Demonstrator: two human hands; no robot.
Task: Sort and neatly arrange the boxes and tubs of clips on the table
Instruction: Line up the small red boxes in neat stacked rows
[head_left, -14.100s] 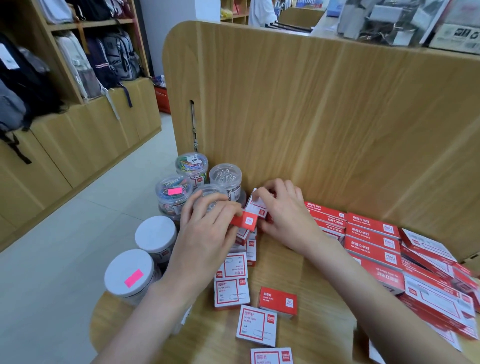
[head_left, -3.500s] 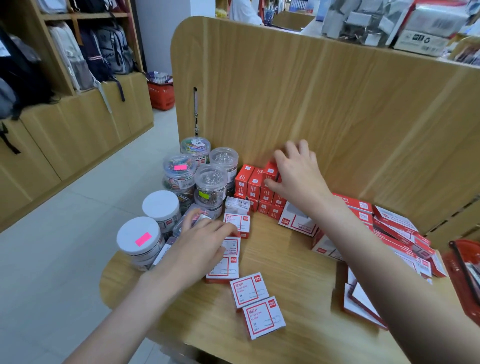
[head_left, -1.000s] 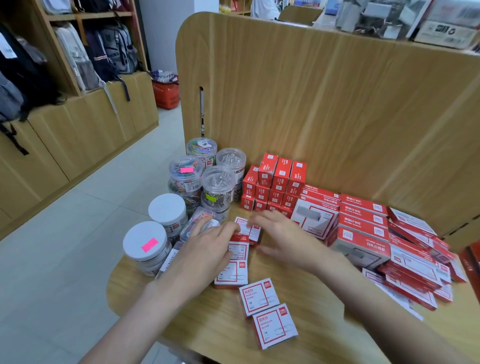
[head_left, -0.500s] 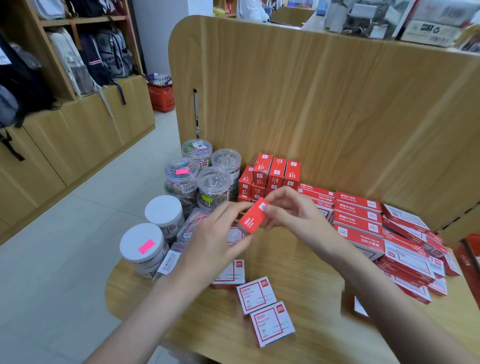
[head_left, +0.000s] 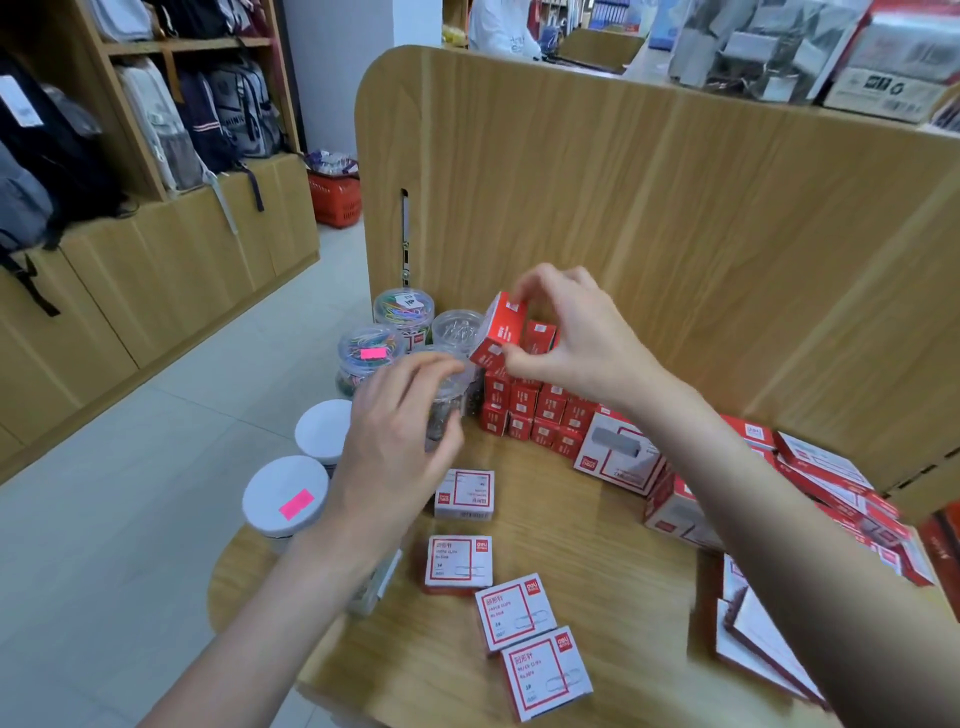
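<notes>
My right hand (head_left: 576, 343) pinches a small red clip box (head_left: 500, 328), tilted, just above the stack of small red boxes (head_left: 532, 410) against the wooden back panel. My left hand (head_left: 400, 431) hovers empty over the table with its fingers loosely curled, in front of the clear tubs of clips (head_left: 402, 317). Several white-and-red clip boxes (head_left: 460, 561) lie flat on the table (head_left: 613, 582) near the front. Two white-lidded tubs (head_left: 285, 493) stand at the left edge.
Larger red-and-white boxes (head_left: 618, 457) and flat red packs (head_left: 831, 483) lie along the right. A tall wooden panel (head_left: 675, 208) closes off the back. Left of the table is open floor, wooden cabinets with backpacks (head_left: 156, 124) and a red basket (head_left: 335, 200).
My right hand has lifted the small red box from between both hands up and back toward the top of the stack. My left hand has let go of it and dropped away.
</notes>
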